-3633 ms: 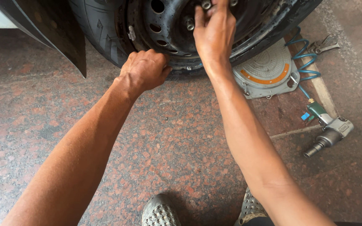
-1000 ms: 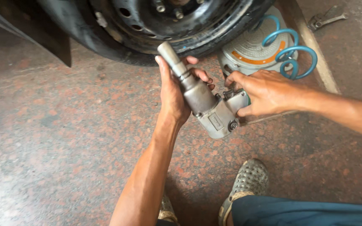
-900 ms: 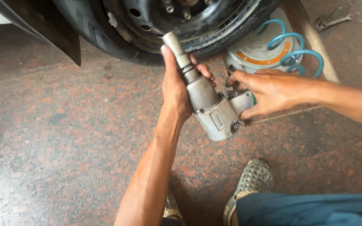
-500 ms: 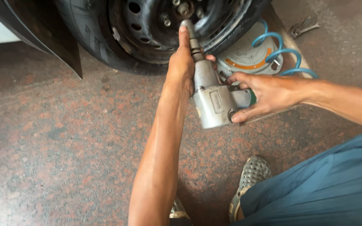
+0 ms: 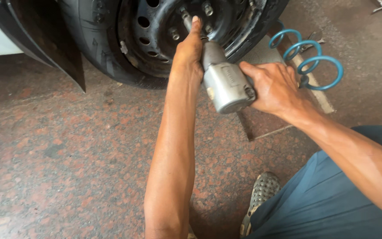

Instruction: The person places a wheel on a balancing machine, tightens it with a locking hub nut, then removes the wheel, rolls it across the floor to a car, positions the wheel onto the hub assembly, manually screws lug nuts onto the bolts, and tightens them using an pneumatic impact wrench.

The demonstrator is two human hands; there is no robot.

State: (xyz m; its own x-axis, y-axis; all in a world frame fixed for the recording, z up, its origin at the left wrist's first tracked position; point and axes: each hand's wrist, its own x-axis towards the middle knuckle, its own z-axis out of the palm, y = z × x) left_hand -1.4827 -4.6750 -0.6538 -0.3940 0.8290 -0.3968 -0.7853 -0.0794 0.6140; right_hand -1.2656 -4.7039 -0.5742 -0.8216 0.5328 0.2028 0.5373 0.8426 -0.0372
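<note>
You're holding the impact wrench (image 5: pixel 226 84) up to the wheel (image 5: pixel 186 31) w/ both hands. Your left hand (image 5: pixel 190 53) is wrapping the wrench's nose, fingers curled round it and one finger stretched fwd along the socket (image 5: pixel 185 15). Your right hand (image 5: pixel 273 86) is closing round the handle at the back; can't tell if a finger is sitting on the trigger. The socket tip is meeting the hub near the top of the bolt circle, looks seated on a lug nut, but the contact is partly hidden by your finger, so can't confirm.

Progress, as I judge it: the wheel is sitting on the hub and several nuts (image 5: pixel 207 9) are showing on the studs, so mounting and hand-starting look done. Whether any nut is already driven tight, pics aren't showing. Left: running the wrench over each nut in turn.

The blue coiled air hose (image 5: pixel 315 57) is trailing on the floor (image 5: pixel 67 155) toward its right edge, beside the tyre (image 5: pixel 98 40).
</note>
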